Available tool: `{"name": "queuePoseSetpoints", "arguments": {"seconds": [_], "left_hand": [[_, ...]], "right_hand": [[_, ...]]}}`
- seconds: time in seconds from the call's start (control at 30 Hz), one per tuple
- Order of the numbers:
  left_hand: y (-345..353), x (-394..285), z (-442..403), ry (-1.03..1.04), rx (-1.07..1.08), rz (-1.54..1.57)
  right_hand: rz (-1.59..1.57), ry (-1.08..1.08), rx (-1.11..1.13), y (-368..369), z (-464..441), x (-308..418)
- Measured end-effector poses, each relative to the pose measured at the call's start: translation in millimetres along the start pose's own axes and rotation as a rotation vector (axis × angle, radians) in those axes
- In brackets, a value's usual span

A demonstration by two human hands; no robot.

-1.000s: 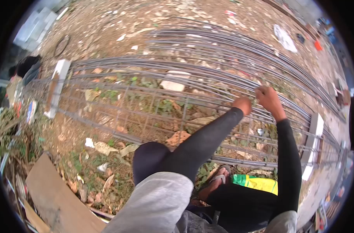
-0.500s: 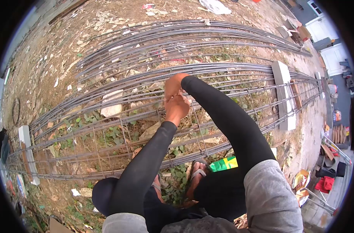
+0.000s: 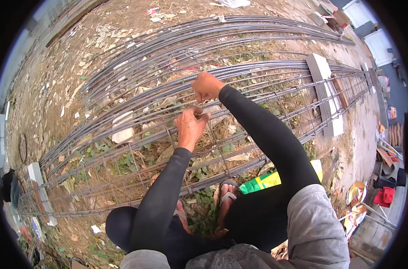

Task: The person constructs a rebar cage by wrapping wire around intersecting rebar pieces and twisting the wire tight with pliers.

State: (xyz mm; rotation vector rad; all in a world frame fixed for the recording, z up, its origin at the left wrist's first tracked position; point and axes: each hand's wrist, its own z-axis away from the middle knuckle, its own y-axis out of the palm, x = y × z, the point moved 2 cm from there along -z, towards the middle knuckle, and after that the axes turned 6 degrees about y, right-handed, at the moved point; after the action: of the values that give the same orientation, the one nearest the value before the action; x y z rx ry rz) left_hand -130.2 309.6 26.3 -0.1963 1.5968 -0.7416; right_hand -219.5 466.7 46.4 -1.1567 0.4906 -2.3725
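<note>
A long rebar cage (image 3: 222, 158), made of long steel bars with thinner crossbars, lies in front of me. My left hand (image 3: 191, 126) is closed in a pinch just above the cage's far side. Beyond it and slightly to the right, my right hand (image 3: 207, 86) is curled shut over the bars. What looks like a thin tie wire (image 3: 202, 106) runs between the fingers of both hands; its ends are hidden. Loose rebar rods (image 3: 253, 67) lie along the cage's far side, partly behind my right hand.
A pale block (image 3: 324, 96) supports the cage at right, another pale block (image 3: 39, 181) at left. A second rebar bundle (image 3: 266, 28) lies farther off. A green-yellow bag (image 3: 262, 183) sits by my feet. Rubble and leaves litter the ground.
My hands were together and have moved apart. The right one is now farther up and away, the left lower and to the left. The view has shifted slightly.
</note>
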Motion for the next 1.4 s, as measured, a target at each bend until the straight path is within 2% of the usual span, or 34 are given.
{"name": "queuePoseSetpoints", "arguments": {"seconds": [0.03, 0.07, 0.17, 0.23, 0.33, 0.4, 0.5, 0.53, 0.63, 0.73, 0.8, 0.87, 0.9, 0.93, 1.0, 1.07, 1.1, 1.17, 1.23, 1.27, 1.3, 1.33, 1.4], "left_hand": [[0.5, -1.6, 0.5, -0.002, 0.008, 0.019], [-0.5, -2.6, 1.5, -0.003, 0.017, 0.033], [-2.7, -4.3, 2.9, -0.018, 0.028, 0.065], [2.8, 4.7, 1.3, 0.010, -0.001, 0.103], [2.9, 12.2, -6.7, -0.066, 0.089, 0.041], [2.2, 20.0, -13.4, -0.107, 0.120, 0.112], [-0.5, 24.0, -19.3, -0.143, 0.153, 0.178], [0.0, 24.3, -19.9, -0.134, 0.150, 0.191], [1.7, 25.4, -18.6, -0.084, 0.168, 0.214], [2.5, 26.4, -20.2, -0.055, 0.210, 0.254], [4.5, 29.9, -17.7, -0.024, 0.245, 0.299], [10.1, 46.8, -25.5, 0.021, 0.264, 0.332], [4.0, 29.9, -20.2, -0.020, 0.271, 0.305], [4.1, 46.8, -31.3, -0.002, 0.339, 0.287], [3.7, 67.1, -45.0, -0.056, 0.383, 0.271], [0.5, 85.8, -62.0, -0.101, 0.467, 0.257], [0.2, 88.0, -63.0, -0.130, 0.424, 0.288], [-2.3, 93.3, -72.0, -0.134, 0.460, 0.282], [-4.8, 84.8, -65.7, -0.175, 0.477, 0.302], [-7.5, 78.7, -65.7, -0.191, 0.475, 0.316], [-8.6, 73.6, -66.1, -0.196, 0.470, 0.303], [-7.2, 71.2, -66.4, -0.198, 0.464, 0.291], [-5.5, 88.4, -72.5, -0.149, 0.469, 0.324]], "right_hand": [[-0.130, 0.025, 0.052, -3.9, 3.5, 0.3], [-0.098, 0.078, 0.049, -8.1, 8.8, -2.1], [-0.018, 0.009, 0.226, -13.3, 16.6, -0.7], [-0.107, -0.075, 0.240, -9.4, 25.1, 8.9], [-0.248, -0.183, 0.283, 1.9, 34.8, 30.8], [-0.355, -0.227, 0.352, 8.6, 36.7, 34.0], [-0.660, -0.188, 0.283, -10.3, 51.0, 11.9], [-0.576, -0.226, 0.262, -20.6, 53.9, 1.8], [-0.704, -0.232, 0.181, -32.0, 98.2, -23.2], [-0.757, -0.302, 0.207, -18.8, 142.6, -50.0], [-0.768, -0.335, 0.133, -11.5, 157.8, -63.2], [-0.535, -0.413, 0.010, -24.8, 171.2, -71.2], [-0.387, -0.454, -0.164, -27.3, 175.9, -77.4], [-0.228, -0.472, -0.325, -30.8, 187.6, -90.2], [-0.178, -0.472, -0.499, -45.0, 251.9, -110.4], [-0.255, -0.399, -0.325, -74.6, 321.7, -144.3], [-0.303, -0.386, -0.229, -80.9, 357.6, -164.3], [-0.521, -0.087, -0.112, -80.2, 431.3, -218.7], [-0.583, 0.150, -0.234, -46.5, 479.9, -289.1], [-0.490, 0.217, -0.330, -14.0, 489.5, -339.8], [-0.110, 0.219, -0.500, 23.4, 500.9, -381.1], [-0.080, 0.442, -0.484, 60.9, 512.4, -398.4], [0.141, 0.426, -0.581, 140.6, 521.1, -438.5]]}}
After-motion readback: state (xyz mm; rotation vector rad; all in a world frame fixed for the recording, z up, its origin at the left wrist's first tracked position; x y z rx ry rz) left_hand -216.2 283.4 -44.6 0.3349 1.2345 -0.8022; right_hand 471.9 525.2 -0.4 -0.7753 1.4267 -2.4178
